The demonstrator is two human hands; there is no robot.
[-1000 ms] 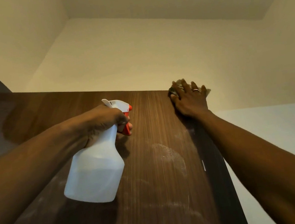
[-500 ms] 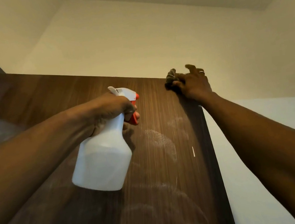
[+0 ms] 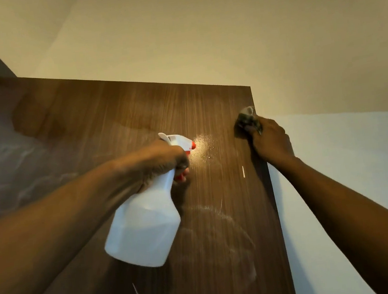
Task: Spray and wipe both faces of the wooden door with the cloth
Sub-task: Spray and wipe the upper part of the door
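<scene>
Spanning the left and centre of the view: wooden door, seen from below, dark-grained. Pale swirled smears mark its near face at the far left and lower centre. Its top edge stands against the cream wall. Only this face shows, so the other face is judged to be left to do.

Left hand: curled round the neck of the spray bottle, a finger on the red trigger. It is held high, probably so that mist lands on the upper panel, not the wall.

Spray bottle: white, translucent, its body hanging tilted below the fist. The red-tipped nozzle is close to the door and aimed at it. Whether the body touches the wood cannot be told.

Droplets: a fine glinting patch on the door face just right of the nozzle, between it and the cloth, not yet wiped.

Cloth: dark, bunched, pressed to the door at its right edge, near the top corner. It is likely parked there to sweep left into the wet patch.

Right hand: fingers closed round the cloth, holding it against the door's edge, the arm reaching up from the lower right.
</scene>
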